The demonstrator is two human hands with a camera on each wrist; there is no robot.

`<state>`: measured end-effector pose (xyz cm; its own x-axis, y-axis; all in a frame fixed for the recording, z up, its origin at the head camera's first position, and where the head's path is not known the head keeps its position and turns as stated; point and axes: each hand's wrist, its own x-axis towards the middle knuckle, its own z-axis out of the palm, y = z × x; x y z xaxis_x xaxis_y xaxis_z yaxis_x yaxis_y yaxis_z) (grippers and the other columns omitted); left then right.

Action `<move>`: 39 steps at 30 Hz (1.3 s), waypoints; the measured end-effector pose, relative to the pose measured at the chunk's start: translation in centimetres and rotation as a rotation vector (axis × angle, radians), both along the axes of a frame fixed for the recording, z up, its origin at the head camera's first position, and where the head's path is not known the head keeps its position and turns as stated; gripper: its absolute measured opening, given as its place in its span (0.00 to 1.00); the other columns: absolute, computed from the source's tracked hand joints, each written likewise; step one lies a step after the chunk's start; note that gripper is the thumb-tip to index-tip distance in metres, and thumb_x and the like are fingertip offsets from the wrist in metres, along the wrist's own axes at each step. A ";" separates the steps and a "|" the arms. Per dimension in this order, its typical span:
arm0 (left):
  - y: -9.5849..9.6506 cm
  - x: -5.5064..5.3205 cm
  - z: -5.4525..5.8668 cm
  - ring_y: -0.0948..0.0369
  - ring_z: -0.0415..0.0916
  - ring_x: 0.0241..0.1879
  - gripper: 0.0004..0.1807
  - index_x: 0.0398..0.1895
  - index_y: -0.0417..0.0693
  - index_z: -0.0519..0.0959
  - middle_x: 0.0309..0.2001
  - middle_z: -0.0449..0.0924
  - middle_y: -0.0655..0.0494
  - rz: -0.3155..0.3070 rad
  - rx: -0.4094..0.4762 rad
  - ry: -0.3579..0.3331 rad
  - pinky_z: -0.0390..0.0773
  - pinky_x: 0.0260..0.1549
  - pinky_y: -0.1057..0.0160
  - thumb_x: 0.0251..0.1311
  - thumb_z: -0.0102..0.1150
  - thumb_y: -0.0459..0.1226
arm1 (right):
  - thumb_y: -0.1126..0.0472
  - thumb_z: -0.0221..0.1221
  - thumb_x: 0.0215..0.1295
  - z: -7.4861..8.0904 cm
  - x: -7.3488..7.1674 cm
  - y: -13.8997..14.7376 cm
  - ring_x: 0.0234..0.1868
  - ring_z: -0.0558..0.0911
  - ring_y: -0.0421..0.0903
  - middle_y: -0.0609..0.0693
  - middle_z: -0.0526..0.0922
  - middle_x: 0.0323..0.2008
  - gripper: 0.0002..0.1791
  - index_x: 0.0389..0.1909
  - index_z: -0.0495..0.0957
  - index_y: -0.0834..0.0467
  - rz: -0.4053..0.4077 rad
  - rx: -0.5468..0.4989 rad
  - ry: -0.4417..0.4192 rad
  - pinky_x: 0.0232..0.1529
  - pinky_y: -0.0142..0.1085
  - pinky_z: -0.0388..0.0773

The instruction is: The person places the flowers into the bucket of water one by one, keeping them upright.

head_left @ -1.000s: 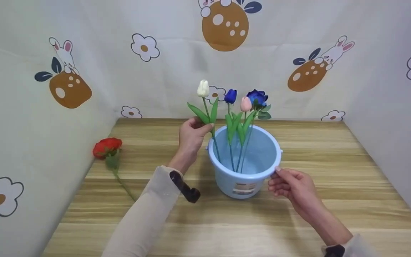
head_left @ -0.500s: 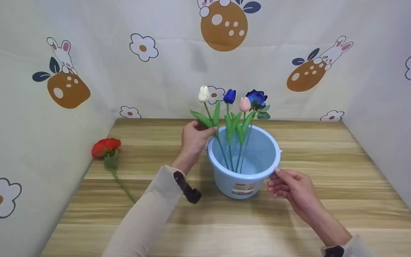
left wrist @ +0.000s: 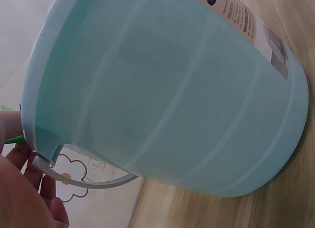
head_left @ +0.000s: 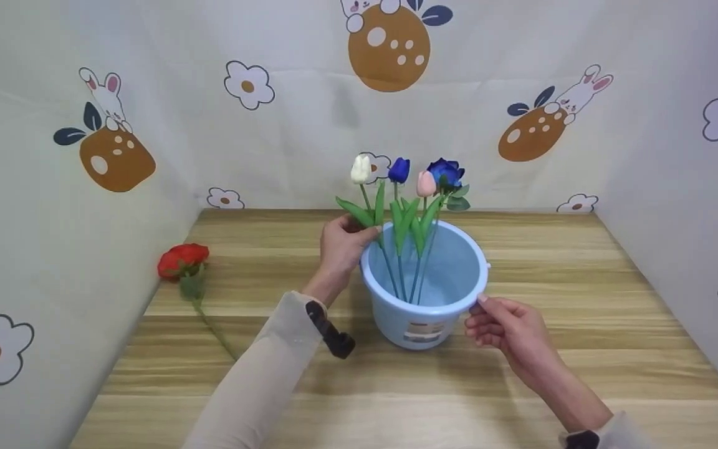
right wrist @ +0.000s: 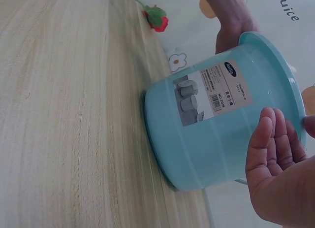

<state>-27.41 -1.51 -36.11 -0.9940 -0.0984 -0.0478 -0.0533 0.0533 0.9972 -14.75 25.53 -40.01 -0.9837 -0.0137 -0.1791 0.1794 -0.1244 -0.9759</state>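
My left hand (head_left: 341, 249) pinches the stem of a white tulip (head_left: 361, 169) at the left rim of a light blue bucket (head_left: 387, 318). The tulip leans slightly, and its stem reaches down inside. A blue tulip (head_left: 399, 170), a pink tulip (head_left: 426, 184) and a blue rose (head_left: 446, 173) stand in the bucket, close to the white one. On the opposite side, my right hand (head_left: 518, 330) holds the near right rim between thumb and fingers. In the left wrist view, fingers (left wrist: 34, 174) are beside the bucket's handle (left wrist: 93, 183); most of the tulip is hidden there.
A red rose (head_left: 182, 262) with a long stem lies at the left of the wooden table (head_left: 571, 280), partly behind the left sleeve (head_left: 259, 368). Printed cloth (head_left: 309, 118) walls the table at the back and both sides. The bucket carries a label (right wrist: 214, 90).
The left hand has moved down and a little right, lowering the white tulip deeper into the bucket, nearer the other flowers. The right hand keeps its hold on the rim.
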 end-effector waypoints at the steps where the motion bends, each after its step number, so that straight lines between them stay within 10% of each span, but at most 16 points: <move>1: 0.1 0.0 0.0 0.50 0.83 0.58 0.19 0.57 0.40 0.83 0.55 0.87 0.44 0.002 0.003 -0.009 0.81 0.64 0.54 0.62 0.72 0.32 | 0.58 0.57 0.81 0.0 0.0 0.0 0.29 0.88 0.43 0.50 0.89 0.27 0.15 0.34 0.86 0.58 0.000 0.001 0.000 0.34 0.34 0.87; 39: 0.9 -0.8 -0.2 0.47 0.78 0.67 0.29 0.66 0.39 0.76 0.64 0.81 0.41 -0.082 -0.078 -0.034 0.75 0.71 0.51 0.61 0.72 0.32 | 0.59 0.57 0.80 -0.2 0.0 -0.2 0.29 0.88 0.43 0.49 0.89 0.27 0.15 0.33 0.86 0.59 -0.007 -0.008 -0.001 0.33 0.34 0.87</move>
<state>-28.19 -0.60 -36.28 -0.9968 -0.0218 -0.0775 -0.0797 0.1367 0.9874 -14.70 25.38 -40.17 -0.9837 -0.0088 -0.1796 0.1791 -0.1336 -0.9747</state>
